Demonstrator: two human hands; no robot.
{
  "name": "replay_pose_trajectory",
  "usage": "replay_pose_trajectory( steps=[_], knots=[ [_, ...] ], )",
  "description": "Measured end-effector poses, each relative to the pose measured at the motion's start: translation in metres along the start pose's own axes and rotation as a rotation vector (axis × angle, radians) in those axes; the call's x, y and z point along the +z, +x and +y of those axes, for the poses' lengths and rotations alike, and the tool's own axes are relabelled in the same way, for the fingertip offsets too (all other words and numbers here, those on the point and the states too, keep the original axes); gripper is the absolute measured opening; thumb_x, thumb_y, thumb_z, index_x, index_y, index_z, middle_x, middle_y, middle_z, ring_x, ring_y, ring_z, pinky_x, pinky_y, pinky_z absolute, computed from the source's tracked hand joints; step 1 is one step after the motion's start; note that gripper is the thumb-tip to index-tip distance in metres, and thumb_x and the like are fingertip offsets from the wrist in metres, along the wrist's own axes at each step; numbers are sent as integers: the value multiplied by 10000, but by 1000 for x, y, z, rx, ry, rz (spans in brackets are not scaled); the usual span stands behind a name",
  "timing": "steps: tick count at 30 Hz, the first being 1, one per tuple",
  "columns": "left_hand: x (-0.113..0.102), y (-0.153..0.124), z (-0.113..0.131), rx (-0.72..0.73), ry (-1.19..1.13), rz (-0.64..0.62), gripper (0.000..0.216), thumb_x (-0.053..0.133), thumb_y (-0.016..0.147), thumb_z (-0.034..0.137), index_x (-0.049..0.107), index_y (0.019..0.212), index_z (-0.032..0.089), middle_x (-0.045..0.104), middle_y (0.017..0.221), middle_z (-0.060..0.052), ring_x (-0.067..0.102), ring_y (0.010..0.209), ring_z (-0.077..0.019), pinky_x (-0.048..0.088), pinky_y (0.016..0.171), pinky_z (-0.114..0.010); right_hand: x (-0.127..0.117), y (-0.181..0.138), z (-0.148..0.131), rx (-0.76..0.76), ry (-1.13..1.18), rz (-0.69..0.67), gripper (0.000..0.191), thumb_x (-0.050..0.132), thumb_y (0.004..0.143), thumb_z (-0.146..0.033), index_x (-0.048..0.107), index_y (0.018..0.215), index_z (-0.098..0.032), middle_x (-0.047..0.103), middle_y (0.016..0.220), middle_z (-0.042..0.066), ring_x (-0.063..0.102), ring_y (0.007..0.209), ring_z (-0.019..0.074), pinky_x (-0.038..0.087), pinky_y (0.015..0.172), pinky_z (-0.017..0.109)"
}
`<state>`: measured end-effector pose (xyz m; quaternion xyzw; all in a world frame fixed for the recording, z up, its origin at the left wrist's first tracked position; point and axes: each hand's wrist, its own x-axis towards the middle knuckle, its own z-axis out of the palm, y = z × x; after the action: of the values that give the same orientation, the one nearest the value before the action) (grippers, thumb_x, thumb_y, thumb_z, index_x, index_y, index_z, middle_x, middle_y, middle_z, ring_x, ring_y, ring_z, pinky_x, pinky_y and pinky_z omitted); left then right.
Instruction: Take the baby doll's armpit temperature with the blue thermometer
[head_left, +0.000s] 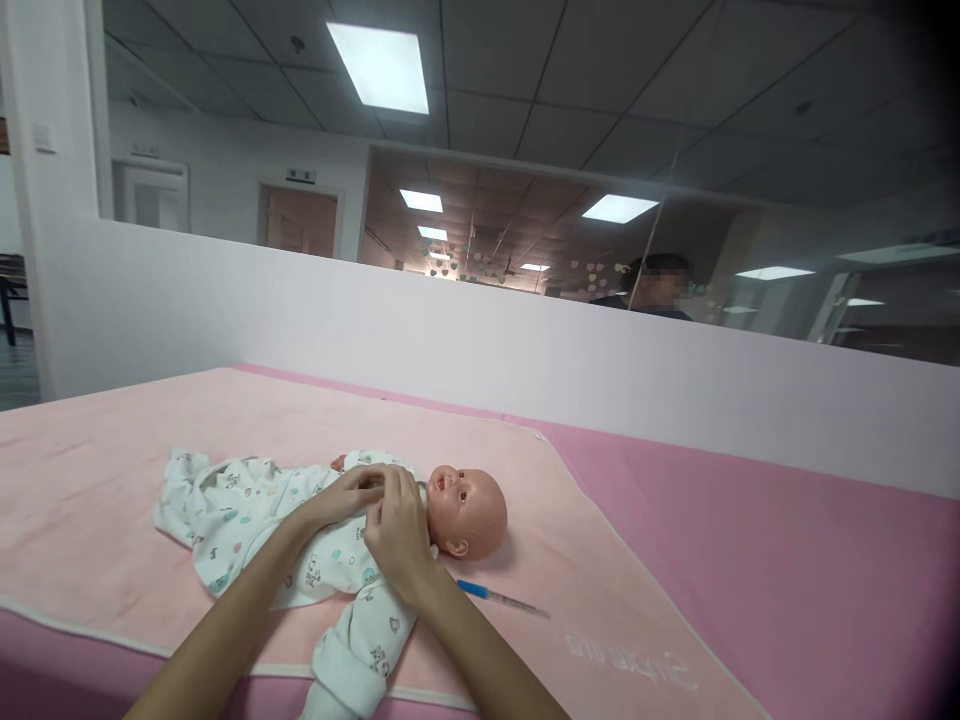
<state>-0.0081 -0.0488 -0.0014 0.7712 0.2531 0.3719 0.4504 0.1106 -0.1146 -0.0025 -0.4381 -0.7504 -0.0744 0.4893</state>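
A baby doll (466,510) lies on its back on a light pink towel (112,470), head to the right, dressed in a white printed onesie (240,510). My left hand (346,497) rests on the doll's chest, fingers pinched on the onesie fabric near the collar. My right hand (400,535) lies over the doll's shoulder next to the neck, fingers together and pressed on the cloth. A thin thermometer (501,598) with a blue end lies on the towel just right of my right wrist.
The towel covers a darker pink table (787,580) backed by a low white partition wall (525,350). Behind the partition, at the right, another person (660,288) is partly visible through glass. A pillar (52,200) stands at the left.
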Motion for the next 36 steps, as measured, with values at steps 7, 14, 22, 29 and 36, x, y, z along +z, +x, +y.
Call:
replay_pose_trajectory(
  steps=[7, 14, 22, 29, 36],
  knots=[
    [-1, 3, 0, -7, -24, -50, 252, 524, 765, 328, 643, 849, 122, 623, 794, -39, 533, 801, -184, 412, 745, -282, 23, -6, 18, 91, 174, 140, 402, 350, 537, 8, 475, 863, -189, 513, 886, 49, 462, 870, 192, 410, 773, 328],
    [-3, 2, -3, -36, -9, -26, 267, 534, 765, 368, 648, 824, 134, 614, 773, -24, 540, 784, -171, 409, 730, -261, 27, -13, 19, 149, 116, 214, 273, 368, 611, -3, 445, 786, -197, 487, 804, 30, 460, 797, 181, 400, 720, 313],
    [-3, 2, -2, -63, -24, -22, 255, 549, 751, 362, 646, 815, 136, 624, 805, -29, 547, 800, -175, 405, 750, -263, 27, -14, 15, 186, 48, 206, 278, 393, 667, -28, 438, 888, -190, 495, 815, 37, 478, 817, 189, 406, 727, 323],
    [-4, 3, -6, -68, -39, -5, 243, 568, 734, 366, 632, 765, 134, 614, 787, -29, 539, 792, -171, 406, 744, -262, 27, -14, 13, 209, 36, 158, 319, 380, 683, -37, 435, 960, -186, 498, 868, 52, 489, 857, 199, 414, 736, 328],
    [-5, 4, -7, -73, -6, 17, 259, 570, 729, 375, 638, 781, 130, 614, 784, -35, 538, 791, -175, 406, 743, -267, 29, -13, 18, 227, 98, 197, 353, 391, 603, -28, 428, 914, -191, 478, 839, 37, 478, 838, 185, 415, 725, 310]
  ],
)
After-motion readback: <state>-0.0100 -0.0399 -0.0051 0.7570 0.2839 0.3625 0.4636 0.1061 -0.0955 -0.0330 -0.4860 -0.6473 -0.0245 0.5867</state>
